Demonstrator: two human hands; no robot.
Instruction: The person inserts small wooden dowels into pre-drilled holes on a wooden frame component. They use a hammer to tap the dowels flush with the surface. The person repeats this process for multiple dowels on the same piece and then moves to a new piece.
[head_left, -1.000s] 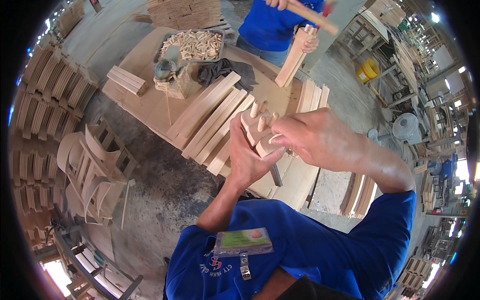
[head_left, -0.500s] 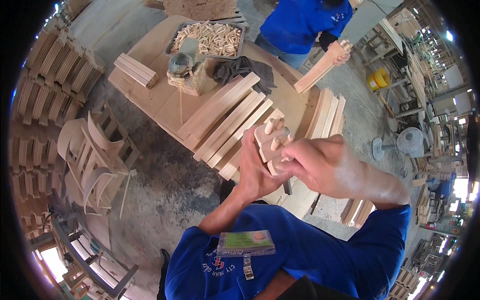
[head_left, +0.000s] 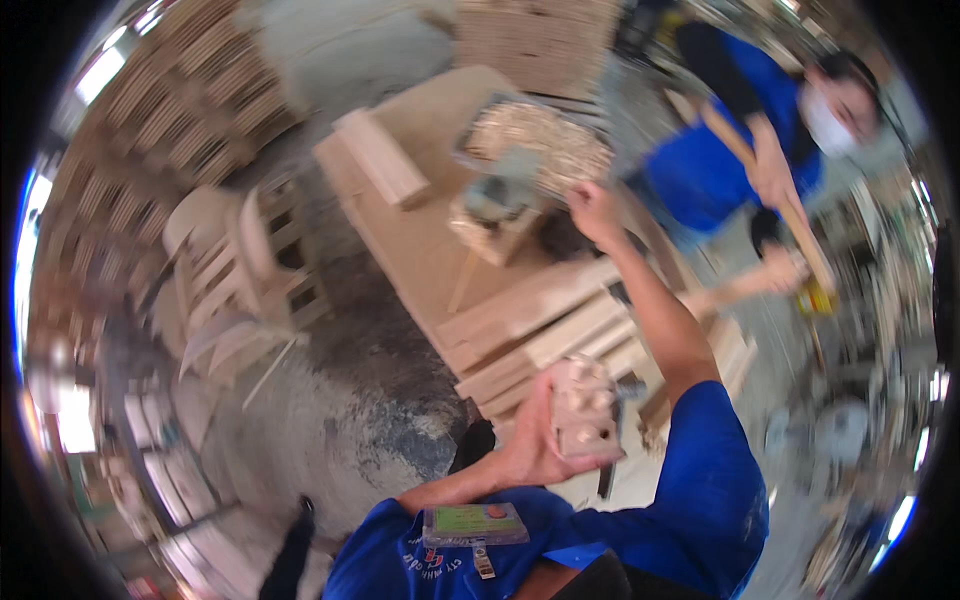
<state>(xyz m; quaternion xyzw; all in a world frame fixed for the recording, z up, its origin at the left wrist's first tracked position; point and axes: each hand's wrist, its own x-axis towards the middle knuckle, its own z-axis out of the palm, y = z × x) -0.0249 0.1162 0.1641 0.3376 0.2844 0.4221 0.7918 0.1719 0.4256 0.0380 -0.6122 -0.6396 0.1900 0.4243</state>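
Note:
My left hand (head_left: 530,435) is wrapped around a bundle of pale wooden pieces (head_left: 585,405). Short wooden dowels stick out of their upper ends, and a dark hole shows in the nearest piece. At the far side, my right hand (head_left: 597,212) is stretched out to the near right edge of a grey tray (head_left: 460,153) heaped with wooden dowels (head_left: 540,140). Its fingers are smeared by motion, so whether they hold a dowel cannot be told. A dark rod-like part (head_left: 607,480) shows below the bundle.
Curved wooden slats (head_left: 525,315) lie on the brown table (head_left: 385,235). A blurred pot (head_left: 495,197) stands on a block (head_left: 482,235) beside the tray. A co-worker in blue (head_left: 690,175) holds a long wooden piece (head_left: 805,245). Wooden chair parts (head_left: 235,270) stand on the left.
My right hand has left the bundle and reached forward to the dowel tray. The left hand still holds the bundle. The view has turned, and the co-worker has raised a wooden piece.

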